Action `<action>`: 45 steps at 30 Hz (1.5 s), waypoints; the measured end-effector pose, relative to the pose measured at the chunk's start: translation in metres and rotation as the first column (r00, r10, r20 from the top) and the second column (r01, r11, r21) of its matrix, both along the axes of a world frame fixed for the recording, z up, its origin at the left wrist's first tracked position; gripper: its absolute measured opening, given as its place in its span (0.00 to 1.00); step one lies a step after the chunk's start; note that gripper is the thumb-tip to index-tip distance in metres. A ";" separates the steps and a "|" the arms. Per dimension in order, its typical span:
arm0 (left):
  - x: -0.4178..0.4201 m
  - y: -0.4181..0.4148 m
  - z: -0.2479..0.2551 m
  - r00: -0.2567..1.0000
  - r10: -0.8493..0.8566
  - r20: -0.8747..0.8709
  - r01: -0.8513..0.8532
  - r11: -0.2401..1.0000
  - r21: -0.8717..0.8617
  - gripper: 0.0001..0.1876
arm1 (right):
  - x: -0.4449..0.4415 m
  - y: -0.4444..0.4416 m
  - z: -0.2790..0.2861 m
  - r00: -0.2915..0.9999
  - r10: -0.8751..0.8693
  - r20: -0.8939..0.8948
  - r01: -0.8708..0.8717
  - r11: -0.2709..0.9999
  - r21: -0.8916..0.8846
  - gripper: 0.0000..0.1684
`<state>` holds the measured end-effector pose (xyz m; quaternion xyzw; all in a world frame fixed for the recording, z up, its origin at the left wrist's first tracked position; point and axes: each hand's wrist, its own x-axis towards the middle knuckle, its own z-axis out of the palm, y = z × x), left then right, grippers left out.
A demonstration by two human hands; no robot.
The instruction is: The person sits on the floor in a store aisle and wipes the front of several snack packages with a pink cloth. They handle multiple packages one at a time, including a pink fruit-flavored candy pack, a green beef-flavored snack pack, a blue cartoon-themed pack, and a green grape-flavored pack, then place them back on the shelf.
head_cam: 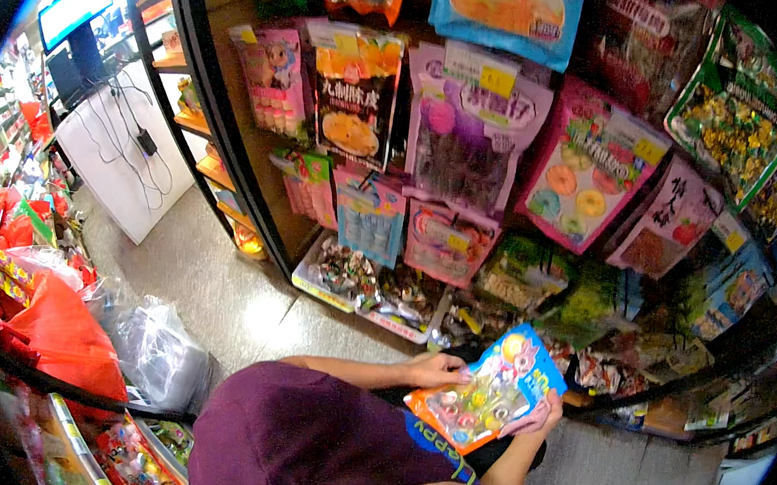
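A blue and orange candy bag (486, 392) with a clear window showing wrapped sweets is held in front of me, tilted, over my lap. My right hand (540, 415) grips its right edge. On its left side rests my left hand (438, 372), fingers bent at the bag's edge; whether they pinch it is hard to tell. Packs of snacks hang on the rack just beyond: a purple pouch (469, 138), a black and orange pouch (354, 99) and a pink pouch with ring-shaped sweets (588, 170). Low on the rack sits a white tray (398, 325) of small wrapped sweets.
At the left a white counter (124, 147) carries a monitor (76, 5) and loose cables. Red plastic bags (67, 338) and a clear plastic-wrapped bundle (157, 346) stand near my left side. Candy bins (136, 457) lie at the lower left. The rack's black upright (230, 136) borders the grey floor.
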<state>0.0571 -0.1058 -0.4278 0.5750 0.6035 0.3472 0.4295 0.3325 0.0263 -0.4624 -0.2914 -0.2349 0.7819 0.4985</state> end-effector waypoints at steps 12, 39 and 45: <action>0.006 -0.011 0.013 0.940 0.017 0.340 0.049 0.982 -0.183 0.18 | -0.020 -0.016 0.022 0.989 0.117 -0.085 -0.130 0.978 -0.163 0.27; 0.002 0.015 -0.048 0.857 0.058 0.513 0.114 0.948 -0.297 0.16 | -0.010 -0.024 0.016 0.984 0.127 0.121 -0.108 0.982 -0.153 0.35; 0.005 0.012 -0.038 0.837 0.120 0.533 0.058 0.950 -0.305 0.15 | -0.024 -0.036 0.047 0.972 0.193 0.131 -0.174 0.975 -0.141 0.38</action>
